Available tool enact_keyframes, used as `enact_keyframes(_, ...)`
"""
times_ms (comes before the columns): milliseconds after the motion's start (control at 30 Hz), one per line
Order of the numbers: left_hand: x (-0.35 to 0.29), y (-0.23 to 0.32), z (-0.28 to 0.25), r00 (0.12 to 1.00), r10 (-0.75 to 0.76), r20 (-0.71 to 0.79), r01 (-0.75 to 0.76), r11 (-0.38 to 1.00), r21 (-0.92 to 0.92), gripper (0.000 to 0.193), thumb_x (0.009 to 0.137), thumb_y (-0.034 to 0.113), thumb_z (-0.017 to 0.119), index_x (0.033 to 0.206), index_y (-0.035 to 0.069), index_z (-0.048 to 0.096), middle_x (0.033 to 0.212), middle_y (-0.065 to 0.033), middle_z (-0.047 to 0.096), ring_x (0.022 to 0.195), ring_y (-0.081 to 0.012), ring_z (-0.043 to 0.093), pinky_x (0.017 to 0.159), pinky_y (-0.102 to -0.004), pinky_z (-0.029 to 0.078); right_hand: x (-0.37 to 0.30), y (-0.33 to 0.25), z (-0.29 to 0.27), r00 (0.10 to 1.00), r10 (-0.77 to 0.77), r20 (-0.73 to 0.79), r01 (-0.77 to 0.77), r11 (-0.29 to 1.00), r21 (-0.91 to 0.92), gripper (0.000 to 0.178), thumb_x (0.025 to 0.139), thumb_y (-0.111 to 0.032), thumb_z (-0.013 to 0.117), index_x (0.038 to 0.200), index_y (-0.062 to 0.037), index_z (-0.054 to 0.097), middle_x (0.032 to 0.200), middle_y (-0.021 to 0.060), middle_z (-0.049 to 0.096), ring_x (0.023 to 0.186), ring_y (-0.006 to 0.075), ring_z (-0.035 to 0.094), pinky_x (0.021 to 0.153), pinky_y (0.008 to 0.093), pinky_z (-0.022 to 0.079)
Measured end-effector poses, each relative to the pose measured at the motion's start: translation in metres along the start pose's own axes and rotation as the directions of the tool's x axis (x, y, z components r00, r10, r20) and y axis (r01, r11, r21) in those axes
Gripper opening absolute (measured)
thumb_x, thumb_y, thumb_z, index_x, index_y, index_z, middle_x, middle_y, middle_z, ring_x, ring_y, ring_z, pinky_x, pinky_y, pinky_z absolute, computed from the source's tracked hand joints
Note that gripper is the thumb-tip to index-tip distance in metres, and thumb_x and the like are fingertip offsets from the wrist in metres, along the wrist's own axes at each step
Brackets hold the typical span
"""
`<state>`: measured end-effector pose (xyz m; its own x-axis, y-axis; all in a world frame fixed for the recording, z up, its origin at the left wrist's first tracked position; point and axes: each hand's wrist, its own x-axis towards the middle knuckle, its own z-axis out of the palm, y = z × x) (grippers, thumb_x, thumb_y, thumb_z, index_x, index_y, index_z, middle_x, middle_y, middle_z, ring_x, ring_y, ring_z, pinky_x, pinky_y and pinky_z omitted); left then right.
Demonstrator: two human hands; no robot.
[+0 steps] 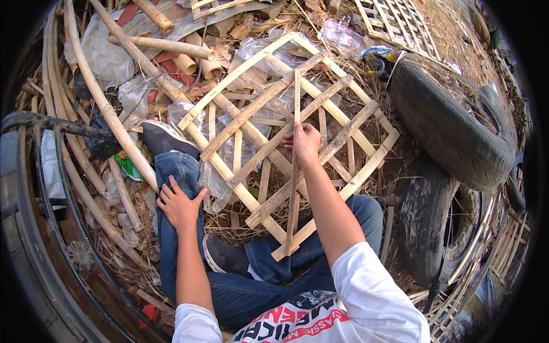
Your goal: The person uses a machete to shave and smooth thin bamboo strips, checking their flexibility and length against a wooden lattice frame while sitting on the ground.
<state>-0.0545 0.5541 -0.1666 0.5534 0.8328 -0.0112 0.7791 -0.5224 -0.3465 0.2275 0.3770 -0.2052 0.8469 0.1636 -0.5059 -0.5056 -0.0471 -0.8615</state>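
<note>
A square bamboo lattice (251,124) of crossed pale slats lies in front of me, its near corner by my bent leg. My right hand (304,140) is closed around a long thin bamboo slat (293,211). That slat runs from the lattice's far part down to its near corner, across the other slats. Whether it touches them all along I cannot tell. With fingers spread, my left hand (180,204) rests on the shin of my jeans (170,243), left of the lattice, and holds nothing.
Two worn tyres (452,123) lie at the right. Bamboo poles (94,94) and clear plastic bags (134,94) litter the ground on the left. A dark metal frame (54,123) stands at the left edge. Another lattice (394,23) lies at the far right.
</note>
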Motion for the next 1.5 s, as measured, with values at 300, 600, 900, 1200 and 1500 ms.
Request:
enact_keyframes(300, 0.002, -0.002, -0.003, 0.999, -0.010, 0.033, 0.012, 0.999, -0.048, 0.107, 0.071, 0.079, 0.054, 0.142, 0.002, 0.032, 0.137, -0.0221, 0.042, 0.126, -0.0342, 0.041, 0.107, -0.0492, 0.026, 0.002, -0.011, 0.007, 1.000, -0.025, 0.017, 0.025, 1.000, 0.012, 0.029, 0.099, -0.025, 0.048, 0.097, 0.0040, 0.054, 0.074, 0.0142, 0.065, 0.057, 0.0205, 0.065, 0.047, 0.0294, 0.055)
enact_keyframes(600, 0.004, -0.003, 0.000, 0.998, -0.009, 0.062, 0.012, 0.999, -0.052, 0.105, 0.072, 0.076, 0.056, 0.142, 0.002, 0.031, 0.137, -0.0214, 0.041, 0.128, -0.0333, 0.038, 0.109, -0.0494, 0.024, 0.006, -0.010, 0.000, 0.998, 0.032, 0.053, -0.036, 0.997, 0.072, 0.029, 0.099, -0.023, 0.047, 0.093, 0.0044, 0.052, 0.080, 0.0168, 0.065, 0.059, 0.0214, 0.065, 0.050, 0.0307, 0.056)
enact_keyframes(900, 0.007, 0.001, -0.003, 1.000, 0.030, -0.006, -0.030, 0.999, -0.022, 0.106, 0.070, 0.072, 0.060, 0.142, 0.001, 0.030, 0.133, -0.0237, 0.043, 0.124, -0.0357, 0.041, 0.107, -0.0499, 0.026, 0.005, -0.007, -0.001, 0.999, 0.022, 0.049, -0.027, 0.994, 0.104, 0.028, 0.098, -0.023, 0.050, 0.090, 0.0030, 0.052, 0.075, 0.0154, 0.063, 0.057, 0.0215, 0.065, 0.050, 0.0312, 0.057)
enact_keyframes(1200, 0.006, 0.000, -0.001, 1.000, 0.026, 0.009, -0.026, 0.999, -0.031, 0.107, 0.070, 0.074, 0.059, 0.142, 0.000, 0.030, 0.134, -0.0233, 0.043, 0.125, -0.0348, 0.041, 0.108, -0.0503, 0.027, 0.005, -0.016, 0.005, 0.998, 0.029, 0.064, -0.034, 0.996, 0.078, 0.027, 0.098, -0.024, 0.050, 0.090, 0.0015, 0.052, 0.071, 0.0127, 0.061, 0.053, 0.0193, 0.062, 0.047, 0.0300, 0.055)
enact_keyframes(1500, 0.006, 0.000, 0.000, 1.000, 0.026, 0.007, -0.025, 0.999, -0.028, 0.107, 0.069, 0.074, 0.060, 0.142, 0.001, 0.030, 0.135, -0.0232, 0.043, 0.126, -0.0340, 0.041, 0.108, -0.0502, 0.027, 0.009, -0.010, 0.005, 0.997, 0.031, 0.065, -0.035, 0.998, 0.059, 0.029, 0.099, -0.024, 0.050, 0.086, 0.0020, 0.053, 0.070, 0.0118, 0.061, 0.053, 0.0187, 0.062, 0.046, 0.0300, 0.055)
